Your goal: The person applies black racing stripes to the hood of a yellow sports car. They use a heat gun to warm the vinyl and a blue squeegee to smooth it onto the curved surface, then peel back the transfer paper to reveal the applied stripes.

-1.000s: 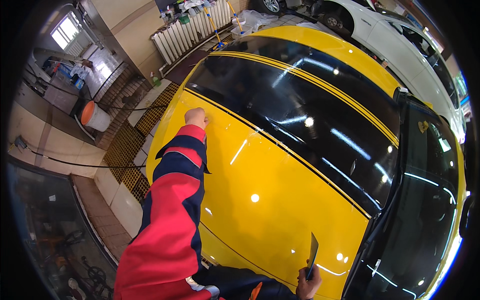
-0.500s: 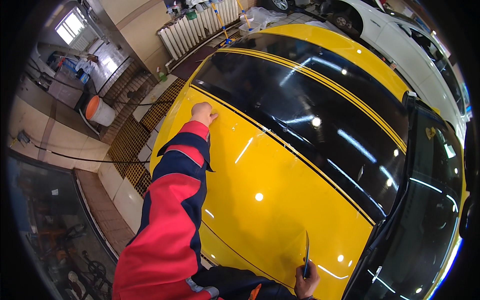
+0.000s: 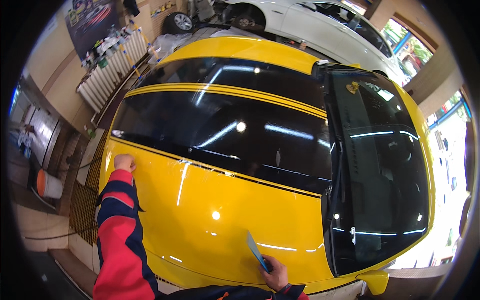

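A yellow car hood [image 3: 195, 235] with a wide glossy black stripe [image 3: 225, 130] lies in front of me. At the hood's front left, just below the stripe's edge, my left hand [image 3: 125, 162] rests closed on the yellow surface. Its fingers are curled, and whatever they hold, if anything, is hidden. Low in the middle, my right hand [image 3: 275, 273] grips a thin, flat blue squeegee [image 3: 256, 249]. The squeegee tilts up and to the left over the yellow paint. Small wrinkles or wet marks show along the black stripe's near edge.
The dark windshield [image 3: 380, 175] and yellow side mirror [image 3: 374, 282] are at the right. A white car [image 3: 300, 25] and a loose wheel [image 3: 179, 22] stand behind. Left are a radiator [image 3: 112, 70], an orange-and-white bucket [image 3: 49, 183], floor grating and a hose.
The view has swung right, showing more windshield and windows. My left hand stays closed at the hood's front. In my right hand, the squeegee has turned from nearly upright to leaning left.
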Available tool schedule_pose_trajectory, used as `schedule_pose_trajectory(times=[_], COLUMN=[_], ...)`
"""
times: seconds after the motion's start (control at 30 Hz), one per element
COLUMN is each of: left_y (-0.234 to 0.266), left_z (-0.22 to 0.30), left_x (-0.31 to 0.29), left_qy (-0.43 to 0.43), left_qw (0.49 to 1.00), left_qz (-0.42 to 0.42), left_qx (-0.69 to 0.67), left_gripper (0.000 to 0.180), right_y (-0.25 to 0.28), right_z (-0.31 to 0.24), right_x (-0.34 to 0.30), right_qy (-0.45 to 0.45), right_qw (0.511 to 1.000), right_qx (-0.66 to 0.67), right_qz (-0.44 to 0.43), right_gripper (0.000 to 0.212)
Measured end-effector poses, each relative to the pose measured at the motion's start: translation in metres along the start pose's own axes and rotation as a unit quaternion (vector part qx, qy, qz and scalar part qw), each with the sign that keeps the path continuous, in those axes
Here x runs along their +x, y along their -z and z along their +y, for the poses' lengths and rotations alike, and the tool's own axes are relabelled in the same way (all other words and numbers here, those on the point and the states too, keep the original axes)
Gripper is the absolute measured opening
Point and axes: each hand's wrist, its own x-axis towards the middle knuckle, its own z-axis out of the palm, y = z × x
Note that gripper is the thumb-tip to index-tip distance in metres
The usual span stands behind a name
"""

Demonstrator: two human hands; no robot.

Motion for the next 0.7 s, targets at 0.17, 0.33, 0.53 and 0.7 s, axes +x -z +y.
schedule_pose_trajectory(times=[0.17,0.33,0.53,0.7], left_y=[0.008,0.011,0.000,-0.006], left_z=[-0.006,0.008,0.010,-0.009], left_x=[0.022,0.002,-0.037,-0.025], left_qy=[-0.026,0.004,-0.026,0.002], left_qw=[0.998,0.999,0.997,0.997], left_qz=[-0.019,-0.042,-0.066,-0.064], left_qx=[0.045,0.018,-0.013,-0.031], left_gripper=[0.012,0.005,0.018,0.013], right_y=[-0.001,0.003,0.008,0.011], right_z=[0.011,0.021,0.022,0.024], right_x=[0.004,0.009,0.011,0.011], right_qy=[0.036,0.082,-0.059,-0.024], right_qw=[0.999,0.997,0.987,0.994], right_qx=[0.003,0.008,0.143,0.096], right_qz=[-0.006,-0.001,-0.043,-0.041], right_gripper=[0.040,0.037,0.031,0.026])
